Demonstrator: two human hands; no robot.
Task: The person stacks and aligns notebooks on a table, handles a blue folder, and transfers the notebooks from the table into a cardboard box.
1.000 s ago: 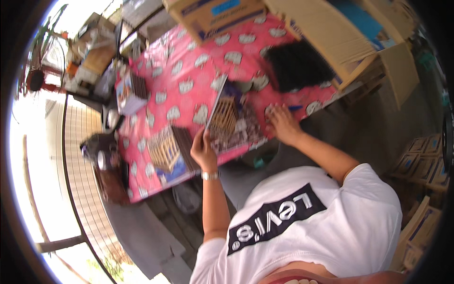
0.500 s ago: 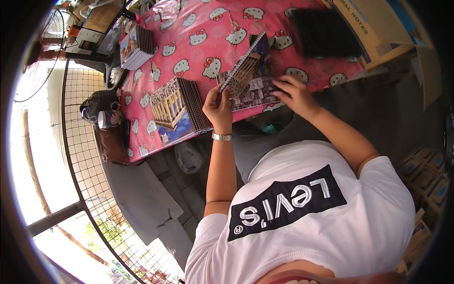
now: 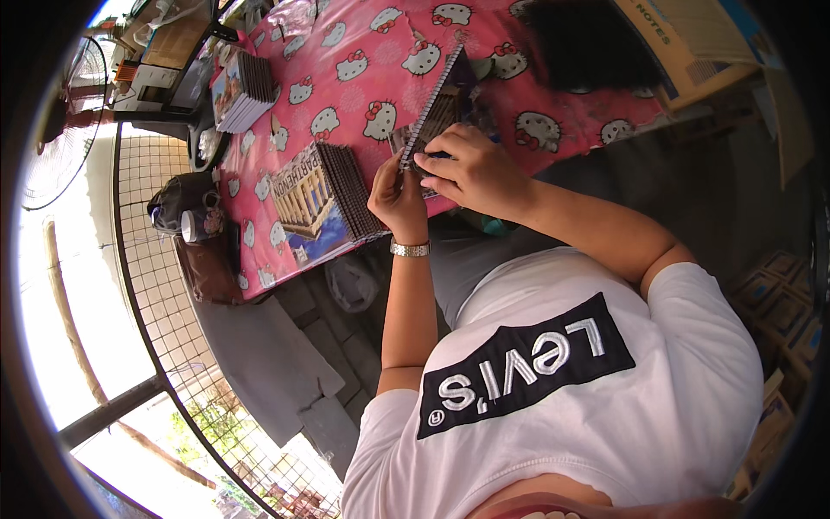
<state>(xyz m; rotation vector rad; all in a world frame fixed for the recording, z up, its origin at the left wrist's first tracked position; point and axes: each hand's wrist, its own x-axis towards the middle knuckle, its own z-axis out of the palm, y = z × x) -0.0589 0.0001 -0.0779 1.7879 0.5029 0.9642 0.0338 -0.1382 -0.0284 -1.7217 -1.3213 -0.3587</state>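
A spiral notebook (image 3: 443, 97) with a dark picture cover stands tilted at the table's near edge, its wire-like coil facing up. My left hand (image 3: 398, 203), with a metal watch on the wrist, pinches the coil's near end. From the right, my right hand (image 3: 478, 170) reaches over with bent fingers closed at the same end of the coil, hiding much of the cover. Left of my hands lies a stack of spiral notebooks (image 3: 313, 203) with a columned temple on the top cover.
The table has a pink patterned cloth (image 3: 328, 95). Another notebook stack (image 3: 245, 93) sits at the far left; a dark, blurred heap (image 3: 575, 43) and a cardboard box (image 3: 692, 43) are at the far right. A mug (image 3: 199, 222) and brown bag (image 3: 206, 270) stand by the left edge.
My right hand has moved left from beside the notebook onto the coil's near end. My left hand keeps its hold; the notebook has turned slightly more upright.
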